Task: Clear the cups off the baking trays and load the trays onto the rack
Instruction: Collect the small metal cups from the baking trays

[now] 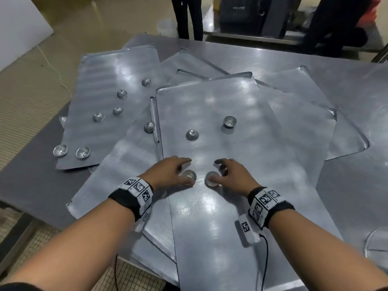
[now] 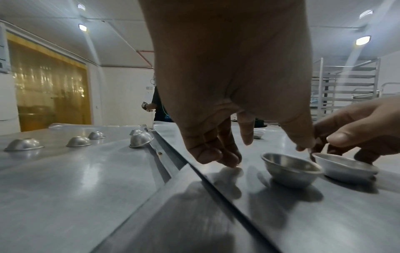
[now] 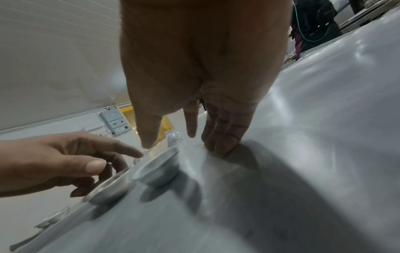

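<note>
Several flat metal baking trays lie overlapped on the steel table. The top tray [image 1: 231,206] carries an upturned cup [image 1: 192,135], an upright cup [image 1: 230,122] and two upright cups side by side near me. My left hand [image 1: 180,170] hovers over the left cup [image 1: 189,176] [image 2: 290,169], fingers hanging loose, their tips touching the tray. Over the right cup [image 1: 212,178] [image 3: 155,169] is my right hand [image 1: 219,171] [image 3: 190,133], its thumb above the cup and its fingers resting on the tray. Neither hand grips a cup.
A left tray [image 1: 109,66] holds several more cups, most upturned, and one cup [image 1: 149,127] sits on a lower tray. More trays [image 1: 315,122] fan out to the right. Two people [image 1: 189,17] stand past the table. A tall tray rack [image 2: 346,82] stands beyond.
</note>
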